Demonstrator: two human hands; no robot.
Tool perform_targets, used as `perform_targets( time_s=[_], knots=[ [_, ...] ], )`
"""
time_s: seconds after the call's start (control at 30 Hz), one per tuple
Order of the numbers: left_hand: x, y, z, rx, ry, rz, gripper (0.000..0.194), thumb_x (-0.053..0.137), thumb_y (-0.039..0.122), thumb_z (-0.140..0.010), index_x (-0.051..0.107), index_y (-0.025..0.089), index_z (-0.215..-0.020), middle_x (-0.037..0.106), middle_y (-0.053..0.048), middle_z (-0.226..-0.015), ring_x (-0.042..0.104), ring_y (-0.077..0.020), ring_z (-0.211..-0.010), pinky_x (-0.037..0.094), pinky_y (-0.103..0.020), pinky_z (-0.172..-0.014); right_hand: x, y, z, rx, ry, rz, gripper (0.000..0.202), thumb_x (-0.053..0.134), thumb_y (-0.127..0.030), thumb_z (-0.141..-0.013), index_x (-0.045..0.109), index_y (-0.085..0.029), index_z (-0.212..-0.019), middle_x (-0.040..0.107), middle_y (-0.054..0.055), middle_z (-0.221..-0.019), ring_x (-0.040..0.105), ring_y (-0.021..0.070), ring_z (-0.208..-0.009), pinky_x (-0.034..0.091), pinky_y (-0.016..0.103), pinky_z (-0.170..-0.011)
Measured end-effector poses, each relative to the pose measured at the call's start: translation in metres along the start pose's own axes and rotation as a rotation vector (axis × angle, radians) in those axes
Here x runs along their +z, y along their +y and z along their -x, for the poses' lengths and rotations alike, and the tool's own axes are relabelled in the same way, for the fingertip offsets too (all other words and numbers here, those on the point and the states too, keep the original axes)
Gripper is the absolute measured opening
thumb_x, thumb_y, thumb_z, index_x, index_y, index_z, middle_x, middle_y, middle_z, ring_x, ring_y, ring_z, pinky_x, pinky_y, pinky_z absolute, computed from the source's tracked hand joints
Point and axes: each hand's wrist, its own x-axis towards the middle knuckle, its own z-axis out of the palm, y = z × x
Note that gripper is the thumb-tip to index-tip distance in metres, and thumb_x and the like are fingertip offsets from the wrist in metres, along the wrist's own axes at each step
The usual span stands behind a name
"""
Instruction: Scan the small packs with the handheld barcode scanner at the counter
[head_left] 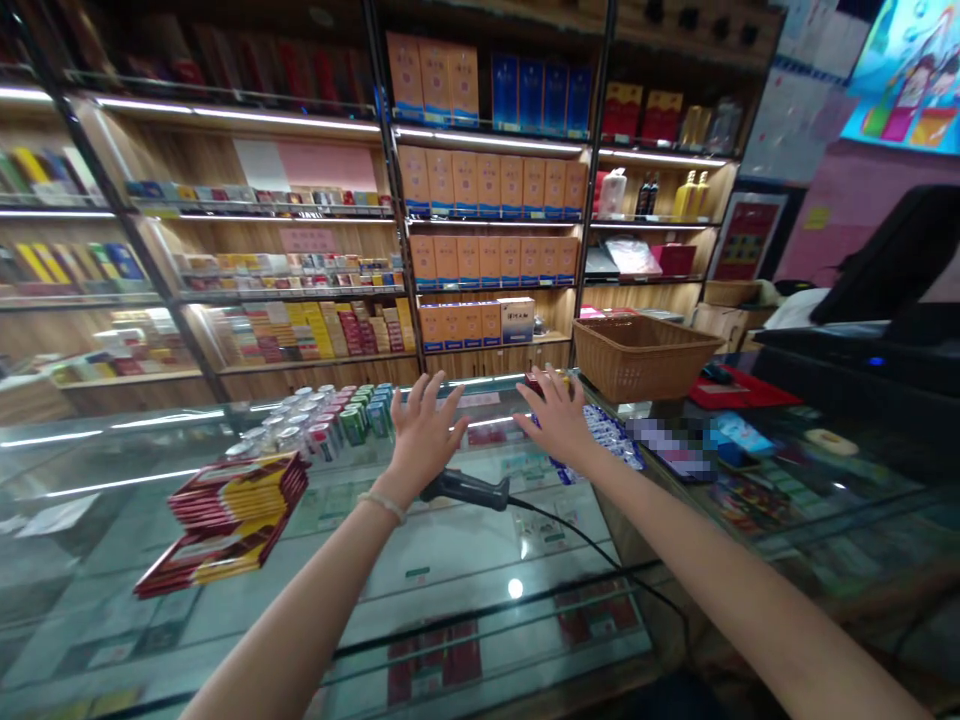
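Both hands reach forward above a glass counter point(390, 610), fingers spread and holding nothing. My left hand point(427, 430), with a pale band at the wrist, is just above a dark handheld scanner point(472, 489) whose cable runs off to the right. Left of that hand stand rows of small cans or tubs point(356, 420) in green, red and white. Stacked red and yellow flat packets point(240, 505) lie farther left. My right hand point(559, 420) hovers by a batch of blue and white small packets point(607, 440), partly hiding them. Whether either hand touches anything I cannot tell.
A brown wicker basket point(645, 355) stands at the counter's back right. Beyond it are a red mat point(742, 388) and a black monitor or till point(885, 270). Shelves of boxed goods point(491, 185) line the back wall. The scanner's cable point(600, 550) crosses the counter.
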Motion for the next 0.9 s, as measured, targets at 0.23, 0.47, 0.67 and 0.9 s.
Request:
perform_targets(
  time_s=[0.23,0.47,0.67,0.9],
  knots=[
    [0.023,0.024,-0.021,0.025,-0.035,0.017,0.048,0.053,0.045,-0.101,0.063,0.027,-0.143,0.046,-0.014,-0.163,0.036,-0.0376,-0.152,0.013,-0.066,-0.127,0.009,0.041,-0.003,0.049,-0.006,0.04,0.051,0.05,-0.049,-0.103,0.058,-0.025,-0.148,0.041,0.016,-0.166,0.028,0.0359,-0.157,0.013,0.066,-0.124],
    [0.056,0.035,-0.054,0.01,-0.052,0.055,0.049,0.052,0.045,-0.101,0.063,0.026,-0.144,0.045,-0.015,-0.163,0.035,-0.0391,-0.152,0.017,-0.068,-0.125,0.023,0.093,-0.013,0.093,-0.035,0.104,0.051,0.05,-0.046,-0.102,0.059,-0.023,-0.147,0.041,0.017,-0.166,0.027,0.036,-0.157,0.01,0.068,-0.124],
    [0.093,0.051,-0.077,0.032,-0.08,0.052,0.048,0.054,0.046,-0.1,0.064,0.026,-0.143,0.047,-0.016,-0.162,0.037,-0.039,-0.151,0.023,-0.068,-0.123,0.041,0.123,-0.016,0.119,-0.066,0.129,0.05,0.051,-0.044,-0.102,0.06,-0.023,-0.147,0.041,0.017,-0.166,0.027,0.0356,-0.157,0.012,0.068,-0.124],
    [0.129,0.063,-0.097,0.067,-0.107,0.077,0.049,0.056,0.046,-0.099,0.063,0.028,-0.143,0.047,-0.014,-0.162,0.035,-0.0373,-0.152,0.021,-0.065,-0.125,0.064,0.145,-0.026,0.103,-0.099,0.15,0.05,0.052,-0.043,-0.101,0.06,-0.023,-0.147,0.041,0.017,-0.166,0.027,0.0351,-0.157,0.012,0.067,-0.125]
  ],
)
